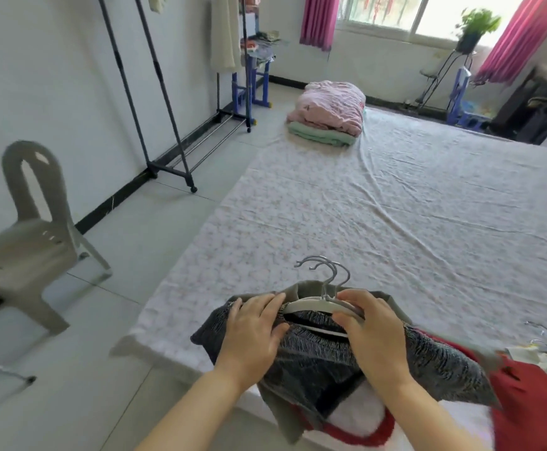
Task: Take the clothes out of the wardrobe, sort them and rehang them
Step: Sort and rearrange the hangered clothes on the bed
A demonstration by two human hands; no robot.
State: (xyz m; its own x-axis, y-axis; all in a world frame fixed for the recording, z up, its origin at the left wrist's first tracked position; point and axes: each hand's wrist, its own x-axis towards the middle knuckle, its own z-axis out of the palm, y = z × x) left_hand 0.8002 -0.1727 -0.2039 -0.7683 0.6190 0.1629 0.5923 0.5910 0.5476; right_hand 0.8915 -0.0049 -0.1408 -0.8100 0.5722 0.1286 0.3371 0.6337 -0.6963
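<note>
Left hand [254, 330] rests flat; right hand [374, 328], grip curled, pinches the hanger [311, 304].

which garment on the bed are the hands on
The grey knit garment on the white hanger: the left hand and right hand both touch it. The red garment beside it lies untouched.

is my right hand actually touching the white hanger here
Touching. The head view shows the right hand with its fingers curled over the white hanger and the thumb beneath it, no gap.
</note>
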